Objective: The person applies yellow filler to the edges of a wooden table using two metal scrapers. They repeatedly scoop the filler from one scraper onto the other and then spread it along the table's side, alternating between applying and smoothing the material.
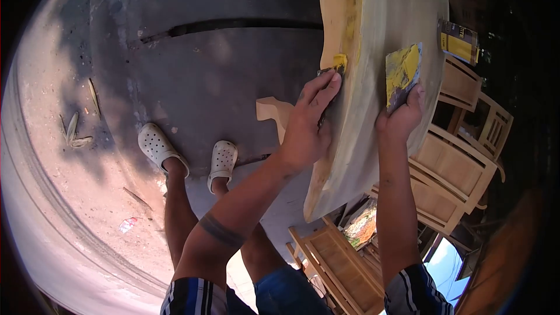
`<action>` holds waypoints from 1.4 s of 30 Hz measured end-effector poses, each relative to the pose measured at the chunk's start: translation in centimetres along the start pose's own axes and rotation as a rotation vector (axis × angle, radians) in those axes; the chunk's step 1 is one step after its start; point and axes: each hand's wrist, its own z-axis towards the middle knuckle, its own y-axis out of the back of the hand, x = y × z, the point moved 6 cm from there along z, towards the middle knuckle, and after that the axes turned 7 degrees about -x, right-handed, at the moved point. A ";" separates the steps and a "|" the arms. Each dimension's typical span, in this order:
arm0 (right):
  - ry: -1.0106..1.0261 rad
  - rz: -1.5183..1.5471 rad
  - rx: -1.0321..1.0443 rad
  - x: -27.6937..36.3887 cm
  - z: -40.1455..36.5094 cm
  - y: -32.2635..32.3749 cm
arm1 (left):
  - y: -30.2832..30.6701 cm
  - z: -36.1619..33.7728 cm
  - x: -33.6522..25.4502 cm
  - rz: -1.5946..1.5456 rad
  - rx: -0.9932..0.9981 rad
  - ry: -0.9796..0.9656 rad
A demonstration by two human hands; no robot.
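Observation:
A large pale wooden piece with a curved outline runs down the middle right, and a yellow streak of filler marks its edge. My left hand is closed around a small putty knife, mostly hidden by the fingers. Yellow putty covers its tip, which is against the wood's edge. In my right hand is a flat scraper plate smeared with yellow putty, held over the wood's broad face. A curved wooden leg juts out on the left.
A yellow-and-dark tin stands beyond the wood's right side. Several unfinished wooden chairs crowd the right, with another wooden frame below. My feet in white clogs are on dark paving; litter lies at left.

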 end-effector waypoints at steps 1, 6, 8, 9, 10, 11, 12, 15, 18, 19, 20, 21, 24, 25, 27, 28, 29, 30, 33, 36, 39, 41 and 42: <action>0.002 -0.034 -0.013 0.1 -0.2 0.3 | -0.1 -1.3 0.1 0.019 0.015 -0.002; 0.012 -0.099 -0.070 0.3 -0.3 -0.3 | 3.5 -4.9 0.4 -0.070 0.304 0.055; 0.025 -0.095 -0.058 0.2 -0.1 -0.4 | 4.9 -2.2 0.7 -0.144 0.268 0.147; 0.023 -0.101 -0.056 0.2 -0.2 -0.1 | 5.8 0.5 1.3 -0.166 0.169 0.201; 0.011 -0.105 -0.049 0.1 -0.4 -0.1 | 6.0 2.9 2.3 -0.230 0.185 0.339; 0.005 -0.106 -0.036 0.2 -0.5 -0.2 | 6.1 5.1 3.3 -0.299 0.199 0.468; 0.000 -0.113 -0.020 0.3 -0.5 -0.4 | 5.9 6.5 3.9 -0.391 0.247 0.533; 0.028 -0.153 -0.060 0.5 -0.6 -0.6 | 4.9 7.7 5.0 -0.647 0.373 0.693; 0.047 -0.182 -0.055 0.6 -0.8 -0.8 | 4.6 7.2 5.3 -0.743 0.439 0.771; 0.048 -0.176 -0.043 0.4 -0.7 -0.8 | 4.3 7.1 5.5 -0.738 0.438 0.780; 0.049 -0.171 -0.034 0.4 -0.5 -0.6 | 4.1 7.0 5.7 -0.733 0.440 0.790; 0.050 -0.167 -0.025 0.3 -0.4 -0.4 | 3.9 7.0 5.8 -0.771 0.433 0.825; 0.048 -0.160 0.021 0.3 -0.3 -0.4 | 3.8 7.4 6.2 -0.886 0.414 0.914; 0.046 -0.171 0.000 0.3 -0.2 -0.3 | 4.0 7.5 6.5 -0.925 0.411 0.938; 0.044 -0.189 -0.042 0.3 -0.2 0.0 | 3.9 7.5 6.9 -0.963 0.414 0.972; 0.053 -0.195 -0.041 0.3 -0.2 0.0 | 3.7 7.4 7.2 -0.964 0.422 0.984; 0.061 -0.201 -0.041 0.3 -0.2 -0.1 | 3.6 7.2 7.6 -0.964 0.428 0.997; 0.069 -0.210 -0.043 0.3 -0.2 0.0 | 3.4 7.3 7.7 -0.972 0.434 0.996; 0.062 -0.197 -0.035 0.2 -0.1 0.0 | 3.1 7.4 8.1 -0.982 0.445 1.005; 0.058 -0.202 -0.028 0.3 -0.1 0.0 | 3.5 7.7 8.1 -0.971 0.436 1.008; 0.080 -0.215 -0.034 0.3 -0.1 0.0 | 4.1 7.9 7.1 -0.958 0.424 0.957; 0.092 -0.221 -0.014 0.3 -0.1 0.1 | 4.0 7.8 5.8 -0.879 0.412 0.913; 0.096 -0.223 -0.003 0.3 -0.1 0.1 | 4.0 7.7 5.1 -0.794 0.407 0.868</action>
